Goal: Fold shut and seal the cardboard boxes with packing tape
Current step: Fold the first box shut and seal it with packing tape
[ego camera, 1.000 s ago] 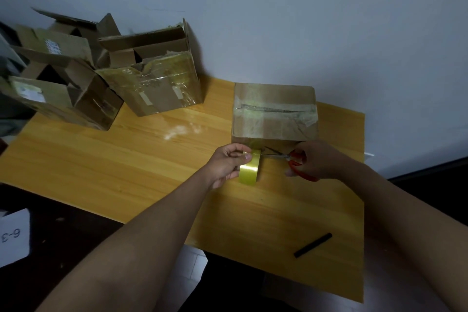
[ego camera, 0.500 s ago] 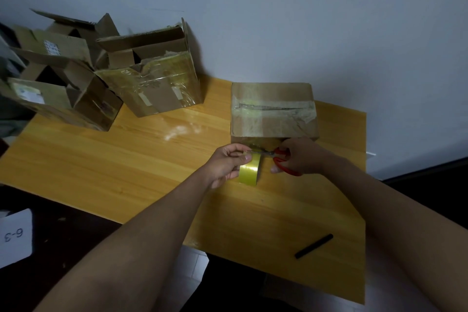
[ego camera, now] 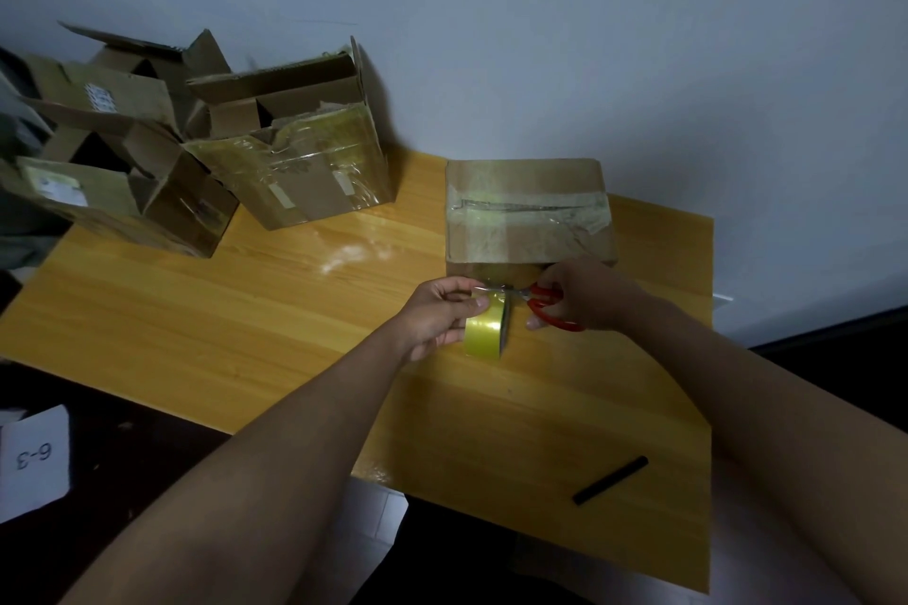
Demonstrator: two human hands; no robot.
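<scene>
The closed brown cardboard box [ego camera: 528, 206], at about one o'clock from the hands on the yellow wooden table [ego camera: 221, 334], already has its flaps folded down and a strip of clear packing tape running along its top seam. That strip looks wrinkled but whole, so this box seems nearly finished; what remains for it is probably only freeing the tape from the roll.

The left hand [ego camera: 437, 317] grips the yellowish roll of packing tape [ego camera: 485, 332] just in front of the box, thumb and fingers curled round it. The right hand [ego camera: 582, 292] holds the red-handled scissors [ego camera: 545, 305], fingers through the loops, with the blades pointing toward nine o'clock at the top of the roll. Whether the blades have already bitten through the tape cannot be told; they are too small and dim.

Most of the job appears to be still ahead. At ten o'clock stands an open cardboard box wrapped in glossy old tape [ego camera: 304, 162], its flaps upright, touching a pile of further open brown cartons [ego camera: 118, 162] at the far left edge of the table. All of these still need folding and sealing.

A short black stick-like object [ego camera: 610, 479] lies at five o'clock near the table's front edge, well apart from the hands. A white card marked "6-3" [ego camera: 34, 459] sits low at eight o'clock, off the table. Nothing blocks the cut, though the sealed box occupies the working spot.
</scene>
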